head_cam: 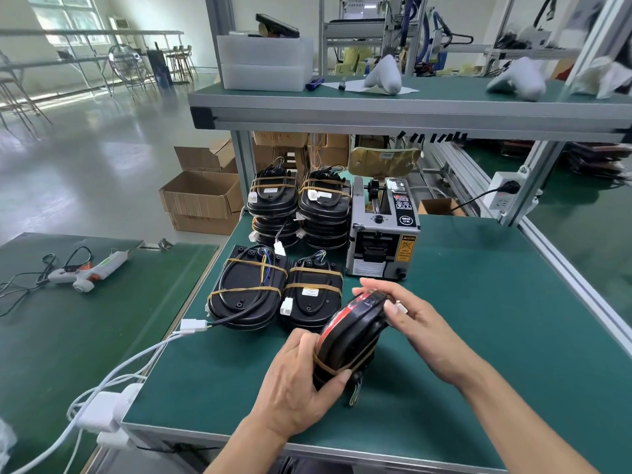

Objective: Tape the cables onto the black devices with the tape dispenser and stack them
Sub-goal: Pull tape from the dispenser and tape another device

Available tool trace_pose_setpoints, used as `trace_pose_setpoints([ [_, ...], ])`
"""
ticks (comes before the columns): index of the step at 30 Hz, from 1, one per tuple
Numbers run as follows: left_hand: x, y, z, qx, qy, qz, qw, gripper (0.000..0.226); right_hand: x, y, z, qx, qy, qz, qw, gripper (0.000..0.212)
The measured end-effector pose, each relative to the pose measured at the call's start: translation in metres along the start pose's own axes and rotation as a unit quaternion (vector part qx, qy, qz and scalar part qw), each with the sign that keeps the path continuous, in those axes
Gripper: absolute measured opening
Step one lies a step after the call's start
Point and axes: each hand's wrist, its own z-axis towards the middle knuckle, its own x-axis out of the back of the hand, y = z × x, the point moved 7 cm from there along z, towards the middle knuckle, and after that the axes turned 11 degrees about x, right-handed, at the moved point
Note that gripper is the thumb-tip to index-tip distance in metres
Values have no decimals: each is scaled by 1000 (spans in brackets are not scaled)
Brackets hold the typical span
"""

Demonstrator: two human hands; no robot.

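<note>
Black device (pixel 352 340) tilted on edge, gripped by both hands (pixel 294 381).

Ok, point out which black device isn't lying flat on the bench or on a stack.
The black device held between the left hand and right hand: it is tilted on edge, showing a red face. The others lie flat, taped, near the tape dispenser.

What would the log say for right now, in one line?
left hand: grips black device | right hand: pinches white connector | tape dispenser: idle
</note>
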Motion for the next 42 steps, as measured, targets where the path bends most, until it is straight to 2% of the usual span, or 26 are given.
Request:
trace_pose_setpoints([
  [3, 0, 0, 0, -3, -1, -1, 1000, 31, -3, 2, 2, 1, -7, -4, 1000, 57],
  [7, -3, 0, 2, -2, -19, -3, 1000, 40, -1, -8, 6, 23, 7, -34, 999, 50],
  [12, -2, 4, 2, -11, -36, -13, 999, 58, -7, -29, 16, 49, -27, -81, 995, 43],
  [15, 4, 7, 2, -7, -19, -29, 999, 68, -12, -39, 20, 58, -60, -132, 988, 39],
  [19, 9, 6, 1, -5, -3, -44, 999, 67, -27, -49, 23, 78, -139, -246, 956, 38],
  [23, 6, 2, 2, 13, -4, -36, 999, 58, -55, -49, 25, 125, -203, -377, 895, 43],
  [27, 2, -5, 2, 36, 2, -26, 999, 51, -66, -40, 28, 134, -207, -440, 863, 49],
  [35, -6, -11, 0, 59, -28, 11, 998, 55, -73, -29, 17, 173, -192, -503, 824, 55],
  [37, -8, -9, 1, 57, -35, 23, 997, 56, -72, -27, 14, 161, -201, -483, 837, 60],
  [39, -7, -5, 2, 44, -32, 31, 998, 54, -64, -34, 17, 119, -168, -364, 908, 55],
  [40, -7, -4, 2, 42, -28, 28, 998, 52, -54, -39, 21, 101, -119, -296, 942, 48],
  [41, -5, -4, 2, 46, -23, 23, 998, 51, -40, -45, 27, 94, -47, -253, 962, 40],
  [42, -4, -4, 2, 51, -19, 19, 998, 51, -23, -50, 33, 93, 35, -239, 966, 32],
])
